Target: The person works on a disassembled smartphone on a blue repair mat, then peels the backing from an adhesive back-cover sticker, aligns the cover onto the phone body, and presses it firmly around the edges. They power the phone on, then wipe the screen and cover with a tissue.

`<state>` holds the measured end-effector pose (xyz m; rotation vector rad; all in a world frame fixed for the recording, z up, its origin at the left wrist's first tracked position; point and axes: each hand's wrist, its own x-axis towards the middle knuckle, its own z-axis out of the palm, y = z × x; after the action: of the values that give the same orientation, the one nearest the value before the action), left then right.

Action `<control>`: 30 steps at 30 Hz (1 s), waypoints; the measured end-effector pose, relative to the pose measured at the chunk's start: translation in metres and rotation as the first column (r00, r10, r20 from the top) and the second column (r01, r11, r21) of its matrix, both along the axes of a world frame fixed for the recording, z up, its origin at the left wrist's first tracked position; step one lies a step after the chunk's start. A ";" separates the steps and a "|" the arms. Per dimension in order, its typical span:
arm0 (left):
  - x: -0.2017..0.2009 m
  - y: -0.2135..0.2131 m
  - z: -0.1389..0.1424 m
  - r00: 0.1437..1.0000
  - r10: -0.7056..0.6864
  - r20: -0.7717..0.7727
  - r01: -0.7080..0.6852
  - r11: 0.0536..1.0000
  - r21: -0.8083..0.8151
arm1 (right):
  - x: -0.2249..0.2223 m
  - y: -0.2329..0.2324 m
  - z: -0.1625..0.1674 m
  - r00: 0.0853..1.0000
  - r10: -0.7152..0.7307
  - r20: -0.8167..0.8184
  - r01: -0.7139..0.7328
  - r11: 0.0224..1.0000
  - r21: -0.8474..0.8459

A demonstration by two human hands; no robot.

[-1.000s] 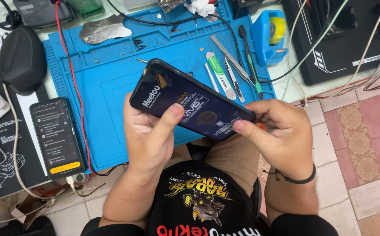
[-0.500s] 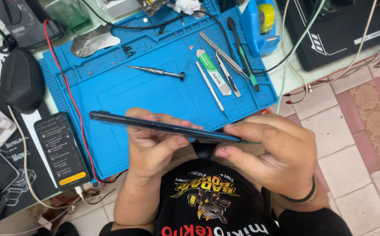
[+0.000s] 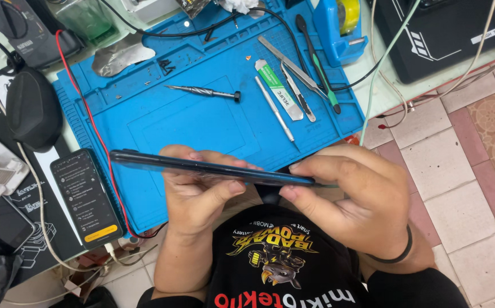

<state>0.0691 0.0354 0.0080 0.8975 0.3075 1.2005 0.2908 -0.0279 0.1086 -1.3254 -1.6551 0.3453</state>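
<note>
Both hands (image 3: 202,194) grip dark phone (image 3: 145,161).

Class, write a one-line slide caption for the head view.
Both hands, left hand and right hand, hold a dark phone edge-on above a blue mat.

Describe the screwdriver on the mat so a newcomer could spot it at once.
Start at the blue work mat. In its upper middle, above both hands, lies the screwdriver alone: slim, silver, ridged, with a dark round cap at its right end. The other tools cluster further right.
</note>
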 end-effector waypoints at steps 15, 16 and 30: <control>0.002 0.001 0.008 0.991 0.090 -0.095 -0.083 0.994 0.072 | -0.004 0.004 -0.006 1.000 -0.027 0.007 0.027 1.000 0.007; 0.004 0.000 0.011 0.980 0.126 -0.153 -0.120 0.992 0.048 | -0.003 0.007 -0.006 0.999 -0.046 0.004 0.046 0.999 -0.021; 0.028 0.009 0.023 0.929 0.360 -0.085 -0.370 0.907 -0.203 | 0.011 0.048 -0.028 0.990 0.140 0.027 -0.133 0.973 -0.191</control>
<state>0.0974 0.0449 0.0312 0.6941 0.6538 1.4603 0.3020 0.0198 0.0810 -1.3669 -1.7878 0.5727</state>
